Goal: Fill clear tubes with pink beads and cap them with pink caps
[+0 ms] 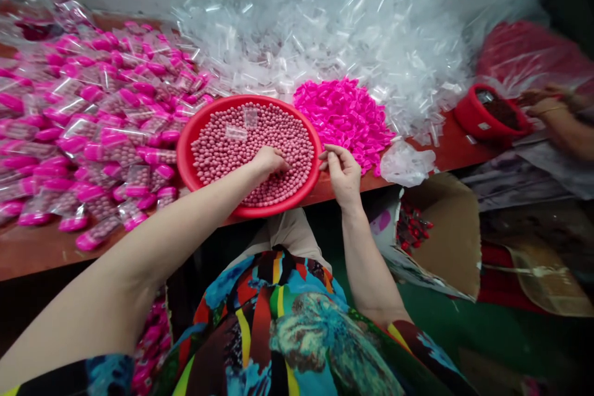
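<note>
A red plastic basin [184, 158] holds a heap of small round pink beads [218, 154]. Two clear plastic pieces, one a small tube [236, 132], lie on top of the beads. My left hand [270, 161] is down at the beads, right of the basin's middle, its fingers curled inward and the tips hidden. Beside the basin's right rim, my right hand [342, 173] is raised with thumb and fingers pinched together; whatever is between them is too small to make out. Just beyond it lies a pile of bright pink plastic caps [343, 117].
Clear bead-filled containers with pink caps [106, 130] cover the table's left side. Clear empty tubes [325, 37] are heaped at the back. To the right stand a smaller red tub [468, 114], a co-worker's arm [563, 124] and, below table level, an open cardboard box [452, 229].
</note>
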A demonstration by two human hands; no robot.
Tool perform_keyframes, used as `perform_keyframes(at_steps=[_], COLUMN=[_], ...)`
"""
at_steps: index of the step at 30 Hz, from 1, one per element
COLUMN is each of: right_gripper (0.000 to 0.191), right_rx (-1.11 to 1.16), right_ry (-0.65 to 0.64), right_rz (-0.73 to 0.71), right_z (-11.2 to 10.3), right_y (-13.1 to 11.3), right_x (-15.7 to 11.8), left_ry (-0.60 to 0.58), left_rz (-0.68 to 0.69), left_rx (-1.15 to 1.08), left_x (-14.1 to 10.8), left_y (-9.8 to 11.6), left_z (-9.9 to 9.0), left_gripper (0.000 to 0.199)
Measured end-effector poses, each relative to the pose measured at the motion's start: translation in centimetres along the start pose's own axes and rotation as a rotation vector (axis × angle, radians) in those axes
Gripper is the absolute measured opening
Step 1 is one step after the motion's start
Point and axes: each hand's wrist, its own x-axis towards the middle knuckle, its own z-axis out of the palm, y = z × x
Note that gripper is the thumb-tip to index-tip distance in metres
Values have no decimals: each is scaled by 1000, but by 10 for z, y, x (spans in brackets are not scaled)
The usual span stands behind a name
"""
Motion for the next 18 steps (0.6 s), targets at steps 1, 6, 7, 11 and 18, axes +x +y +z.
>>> perform_keyframes(at_steps=[1, 6, 7, 11, 18], right_gripper=[23, 23, 23, 24, 30], right_rx=[11, -28, -42, -72, -211], right_ry=[25, 48, 29, -118, -430], right_rz=[15, 38, 30, -62, -457], right_z=[-5, -15, -13, 11, 61], right_y=[2, 4, 2, -13, -27], right_x=[-1, -6, -6, -6, 2], left_ry=[-49, -177, -181, -126, -23], left_rz=[-66, -202, -195, -128, -12], left_rx=[-21, -164, -186, -307, -450], left_x=[-3, -29, -36, -63, -87], left_y=[4, 28, 30, 23, 5], left_z=[-1, -22, -27, -40, -49], left_gripper=[27, 22, 22, 22, 25])
